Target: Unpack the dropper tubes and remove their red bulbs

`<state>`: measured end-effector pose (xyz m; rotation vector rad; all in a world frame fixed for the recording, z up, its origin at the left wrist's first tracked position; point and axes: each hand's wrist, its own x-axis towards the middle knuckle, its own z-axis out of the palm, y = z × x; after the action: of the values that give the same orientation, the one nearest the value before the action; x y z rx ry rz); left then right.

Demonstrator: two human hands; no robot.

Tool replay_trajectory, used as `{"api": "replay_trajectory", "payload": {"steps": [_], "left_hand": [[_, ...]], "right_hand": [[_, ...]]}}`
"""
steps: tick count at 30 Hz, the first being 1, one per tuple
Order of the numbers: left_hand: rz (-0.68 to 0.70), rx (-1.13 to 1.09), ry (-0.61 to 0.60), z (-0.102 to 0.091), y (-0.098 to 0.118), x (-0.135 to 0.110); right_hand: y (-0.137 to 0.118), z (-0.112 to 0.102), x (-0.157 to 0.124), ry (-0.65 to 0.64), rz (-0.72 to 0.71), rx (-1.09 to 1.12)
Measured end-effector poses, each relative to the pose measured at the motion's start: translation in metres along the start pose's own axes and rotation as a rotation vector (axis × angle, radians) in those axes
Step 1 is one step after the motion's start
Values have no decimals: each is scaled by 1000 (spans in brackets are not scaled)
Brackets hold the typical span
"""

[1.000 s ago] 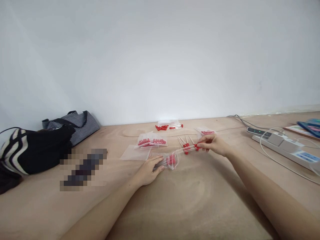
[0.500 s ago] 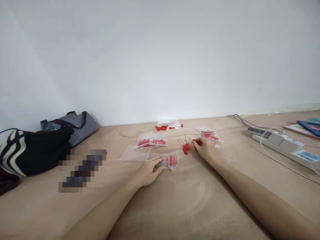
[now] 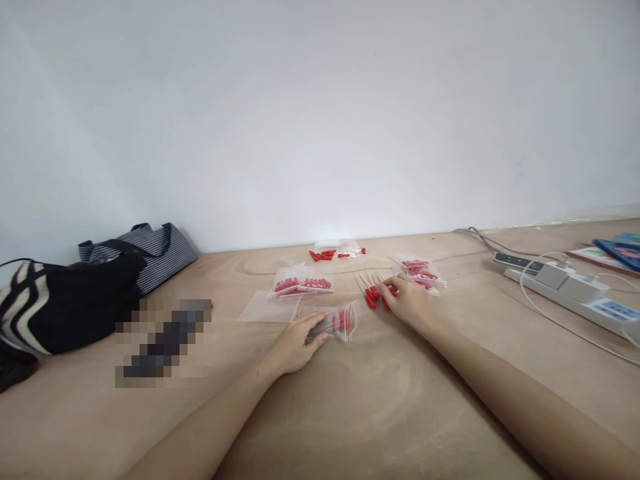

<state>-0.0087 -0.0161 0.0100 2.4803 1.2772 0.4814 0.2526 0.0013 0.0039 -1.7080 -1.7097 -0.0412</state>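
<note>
Clear bag [image 3: 341, 321] with red-bulbed droppers inside lies on the table [image 3: 350, 413], near centre, just beyond the left hand [image 3: 295, 343]. That hand rests palm down, its fingers lightly curled and closed on the bag's near-left end, pinning it to the table. The bag's far-right end is tilted a little off the surface.

Right of the bag, the right hand [image 3: 410, 300] lies low on the table with its fingers bent down over the red ends of the loose droppers [image 3: 369, 292]. It touches them; whether one is pinched between the fingers cannot be told. The loose droppers lie in a small fan, thin tips pointing to the far left.

Left of the clear bag, an empty flat bag [image 3: 267, 307] lies on the table. Just beyond it is a filled bag [image 3: 303, 283] showing red bulbs. Two more filled bags [image 3: 421, 270] lie just beyond the right hand, overlapping.

Farther still, near the wall [image 3: 320, 120], a further bag [image 3: 337, 247] lies with scattered red bulbs [image 3: 325, 255] beside it.

At far left stand a black-and-white bag [image 3: 60, 303] and a striped bag [image 3: 150, 250], touching. A pixelated patch [image 3: 163, 340] hides an object near them. At right lie a power strip [image 3: 560, 283] with white cable [image 3: 550, 321], and books [image 3: 615, 252] beyond.
</note>
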Motion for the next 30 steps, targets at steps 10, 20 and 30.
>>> {"api": "replay_trajectory", "payload": {"steps": [10,20,30], "left_hand": [[7,-16,-4,0,2,0],[21,-40,0,0,0,0],[30,-37,-10,0,-2,0]], "right_hand": [[-40,11,-19,-266,-520,419],[-45,15,-18,-387,-520,165],[-48,14,-18,-532,-450,330]]}}
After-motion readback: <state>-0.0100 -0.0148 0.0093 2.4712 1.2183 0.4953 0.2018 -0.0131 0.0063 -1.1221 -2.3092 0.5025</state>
